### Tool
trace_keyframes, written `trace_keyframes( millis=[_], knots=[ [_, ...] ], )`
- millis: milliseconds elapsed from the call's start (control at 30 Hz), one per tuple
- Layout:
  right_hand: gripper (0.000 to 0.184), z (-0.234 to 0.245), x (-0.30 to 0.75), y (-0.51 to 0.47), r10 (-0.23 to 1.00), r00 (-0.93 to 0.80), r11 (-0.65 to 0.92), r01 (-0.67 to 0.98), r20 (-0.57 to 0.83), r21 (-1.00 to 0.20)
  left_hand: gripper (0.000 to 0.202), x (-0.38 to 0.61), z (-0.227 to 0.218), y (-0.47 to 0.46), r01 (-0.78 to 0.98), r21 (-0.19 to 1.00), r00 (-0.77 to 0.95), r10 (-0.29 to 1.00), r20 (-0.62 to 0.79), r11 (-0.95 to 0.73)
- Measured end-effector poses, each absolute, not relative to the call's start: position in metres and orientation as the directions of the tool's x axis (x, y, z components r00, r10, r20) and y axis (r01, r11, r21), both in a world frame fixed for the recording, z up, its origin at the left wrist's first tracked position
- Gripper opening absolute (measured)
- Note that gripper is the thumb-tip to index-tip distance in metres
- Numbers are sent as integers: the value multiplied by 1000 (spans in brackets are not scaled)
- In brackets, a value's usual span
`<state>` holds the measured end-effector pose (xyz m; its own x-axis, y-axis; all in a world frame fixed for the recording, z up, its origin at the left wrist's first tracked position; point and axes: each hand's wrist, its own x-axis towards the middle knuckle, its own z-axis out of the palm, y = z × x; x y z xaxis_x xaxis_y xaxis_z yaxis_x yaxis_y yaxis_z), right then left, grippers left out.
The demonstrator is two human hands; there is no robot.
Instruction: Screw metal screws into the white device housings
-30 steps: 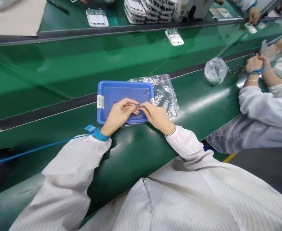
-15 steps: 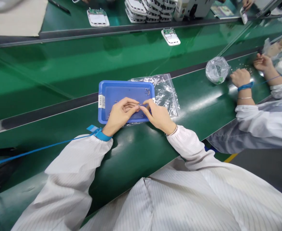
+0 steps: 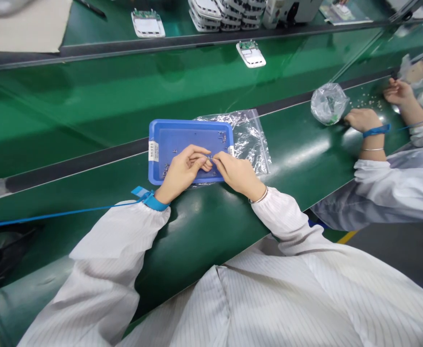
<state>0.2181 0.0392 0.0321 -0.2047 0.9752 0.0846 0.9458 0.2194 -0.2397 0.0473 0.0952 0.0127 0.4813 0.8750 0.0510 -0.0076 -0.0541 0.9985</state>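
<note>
Blue cord [image 3: 70, 213]: runs away leftward from the blue strap [image 3: 156, 201] on the left wrist; a wide swing of that arm might snag it, I think. Its far end is cut off.
Left hand [image 3: 181, 169]: half curled, thumb and fingertips closed around at least 1 tiny metal piece [image 3: 209, 158]; a slack grip could drop it. The palm faces away, so I can't tell what else sits inside.
Blue tray [image 3: 186, 137]: beneath both hands, with small metal parts [image 3: 165, 170] just beside the left hand and more beyond the right fingertips. A knock from a wrist could make it slide on the clear bag [image 3: 249, 140] and spill. The hands hide its middle.
Metal piece: between the hands, over the tray; an off-centre pinch might flick it past the near rim. It's too small to tell if it is 1 part or several.
Right hand [image 3: 239, 174]: thumb and forefinger nearly together, apparently nipping the same piece; its other fingers are tucked out of sight.
White unit [image 3: 252, 55]: well beyond the right hand, its green board too small to read.
Co-worker's hands [image 3: 363, 119]: 2, well right of the right hand, near scattered pale bits [image 3: 368, 102]; what they hold, I can't make out.
</note>
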Motion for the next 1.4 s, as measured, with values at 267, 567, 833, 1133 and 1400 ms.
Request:
trace_keyframes(
  millis=[267, 567, 833, 1133, 1400],
  knots=[
    [42, 32, 217, 37, 965, -226, 253, 939, 133, -233, 29, 45, 12, 98, -91, 995, 573, 815, 91, -47],
    [42, 26, 219, 37, 945, -256, 295, 935, 204, -195, 34, 41, 19, 101, -189, 955, 651, 758, -53, 228],
    [39, 27, 223, 34, 907, -298, 347, 929, 298, -126, 30, 40, 27, 101, -214, 889, 673, 720, -166, 406],
    [38, 22, 225, 35, 922, -258, 317, 931, 290, -179, 24, 41, 22, 101, -235, 896, 680, 722, -126, 377],
    [38, 21, 223, 36, 932, -215, 288, 928, 291, -238, 34, 43, 17, 101, -107, 963, 621, 773, -131, 249]
  ],
)
